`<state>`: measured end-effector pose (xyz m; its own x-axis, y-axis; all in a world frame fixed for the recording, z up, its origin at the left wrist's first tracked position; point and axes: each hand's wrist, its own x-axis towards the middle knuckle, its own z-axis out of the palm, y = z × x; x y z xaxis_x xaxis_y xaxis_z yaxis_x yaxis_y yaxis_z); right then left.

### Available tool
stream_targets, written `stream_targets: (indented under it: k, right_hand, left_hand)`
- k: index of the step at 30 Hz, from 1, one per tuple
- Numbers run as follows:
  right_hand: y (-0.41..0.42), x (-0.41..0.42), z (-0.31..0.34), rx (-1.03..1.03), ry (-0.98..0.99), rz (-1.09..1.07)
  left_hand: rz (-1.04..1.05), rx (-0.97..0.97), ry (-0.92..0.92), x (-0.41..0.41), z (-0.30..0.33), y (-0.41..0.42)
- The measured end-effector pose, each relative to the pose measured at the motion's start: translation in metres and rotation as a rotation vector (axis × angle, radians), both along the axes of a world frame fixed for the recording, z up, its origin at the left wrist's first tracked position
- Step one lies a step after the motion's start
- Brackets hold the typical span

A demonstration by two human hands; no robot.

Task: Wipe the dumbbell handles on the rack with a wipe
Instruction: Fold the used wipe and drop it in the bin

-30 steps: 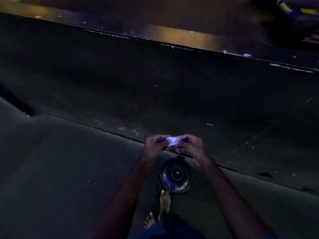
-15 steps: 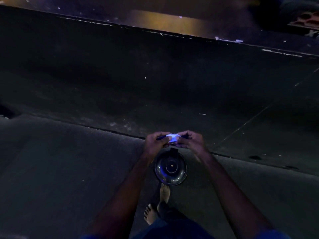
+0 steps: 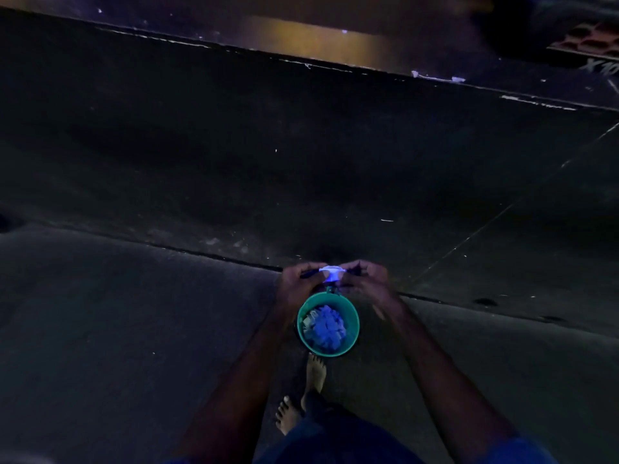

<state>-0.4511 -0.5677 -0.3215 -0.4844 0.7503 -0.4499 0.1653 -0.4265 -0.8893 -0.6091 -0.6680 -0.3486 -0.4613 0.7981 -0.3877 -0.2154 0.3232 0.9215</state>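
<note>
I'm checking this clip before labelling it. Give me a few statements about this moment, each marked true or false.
1. Both hands hold a small white piece between them. True: the left hand and right hand pinch the white wipe from either side.
2. The green bucket is empty. False: crumpled bluish material lies inside it.
3. The person wears shoes. False: the bare feet show on the floor.
4. A dumbbell is being wiped. False: no dumbbell or rack is in view, only dark floor.
5. The bucket sits just below the hands in the picture. True.
</note>
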Motion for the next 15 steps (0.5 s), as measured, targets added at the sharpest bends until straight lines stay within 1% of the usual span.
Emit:
stream_targets:
  k: [4, 7, 11, 14, 15]
  right_hand:
    - [-0.004, 0.009, -0.022, -0.053, -0.057, 0.013]
    - [-0.012, 0.018, -0.058, -0.153, -0.125, -0.018]
    - [-0.027, 0.029, -0.126, -0.267, -0.221, -0.167]
    - [-0.028, 0.031, -0.191, -0.295, -0.306, -0.238]
    - [-0.024, 0.031, -0.221, -0.312, -0.31, -0.256]
  left_hand:
    - [0.012, -0.072, -0.058, 0.009, -0.018, -0.006]
    - [-0.006, -0.169, -0.099, 0.021, -0.049, -0.012]
    - [-0.072, -0.302, -0.173, 0.028, -0.103, -0.019]
    - [-0.073, -0.425, -0.174, 0.034, -0.146, -0.014]
    - [-0.081, -0.43, -0.185, 0.035, -0.163, -0.012]
